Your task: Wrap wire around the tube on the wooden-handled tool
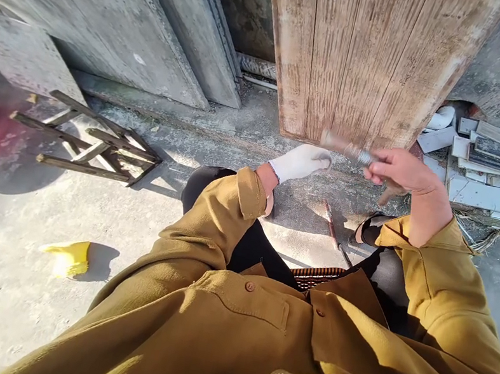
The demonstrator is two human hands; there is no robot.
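My bare right hand (398, 169) grasps a motion-blurred brush (358, 156), pale end toward my white-gloved left hand (297, 162), whose fingers curl; whether that second grip contains anything, I cannot tell. The brush is by the lower edge of the grooved wooden panel (361, 52), contact unclear from this view, and a slim reddish tool (331, 224) lies on the concrete ground (1, 278) nearer me. Judged step: brushing at the panel; next move seems to call for a firm right grip, with the pale end angled onto the wood.
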